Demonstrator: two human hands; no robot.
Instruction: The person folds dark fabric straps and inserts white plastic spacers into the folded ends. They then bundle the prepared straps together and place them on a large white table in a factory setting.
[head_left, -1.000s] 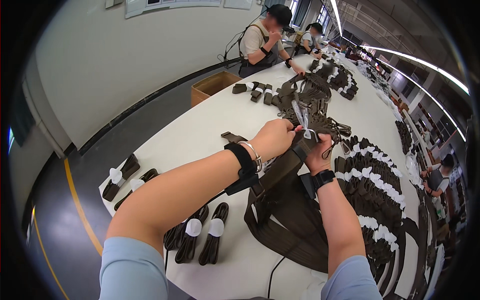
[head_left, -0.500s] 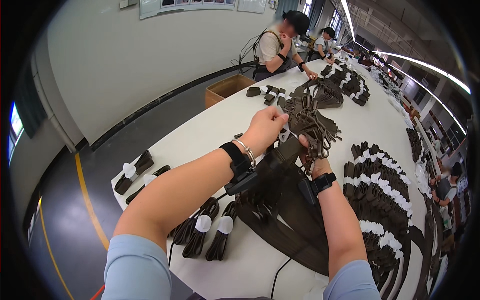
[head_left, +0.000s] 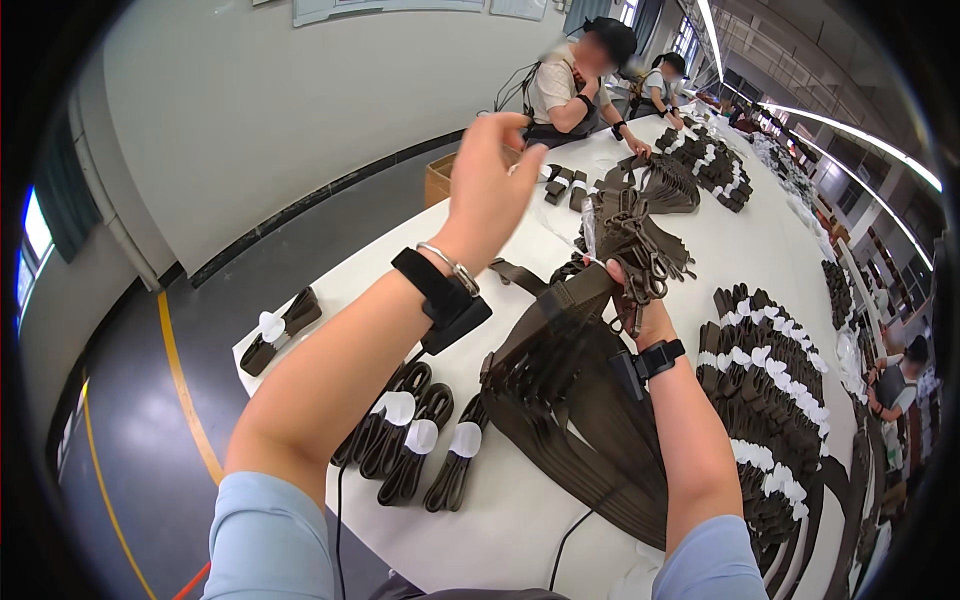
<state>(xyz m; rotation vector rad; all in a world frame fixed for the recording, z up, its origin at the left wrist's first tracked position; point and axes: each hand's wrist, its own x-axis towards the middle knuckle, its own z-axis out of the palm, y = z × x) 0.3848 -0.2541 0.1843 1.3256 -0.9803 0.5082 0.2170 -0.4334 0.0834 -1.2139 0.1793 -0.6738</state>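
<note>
My right hand (head_left: 647, 312) is closed round a thick bundle of dark olive webbing straps (head_left: 585, 375). Metal hooks and clips (head_left: 640, 240) bunch up above its fingers, and the long strap ends sweep down across the table toward me. A whitish, partly clear strip (head_left: 588, 225) shows at the left side of the hooks. Raised well off the table, to the left of the bundle, my left hand (head_left: 490, 185) has its thumb and fingers apart, with nothing visible between them.
Rolled straps with white bands (head_left: 420, 435) lie on the white table (head_left: 520, 535) by my left forearm. Banded strap rows (head_left: 765, 400) are heaped at right. Beyond stand a cardboard box (head_left: 438, 180) and a co-worker (head_left: 575, 95) touching more straps. A black cable (head_left: 565, 540) crosses the near edge.
My left hand has let go near the whitish strip and lifted up and left, its fingers spreading. My right hand keeps its hold on the straps. The view has shifted slightly.
</note>
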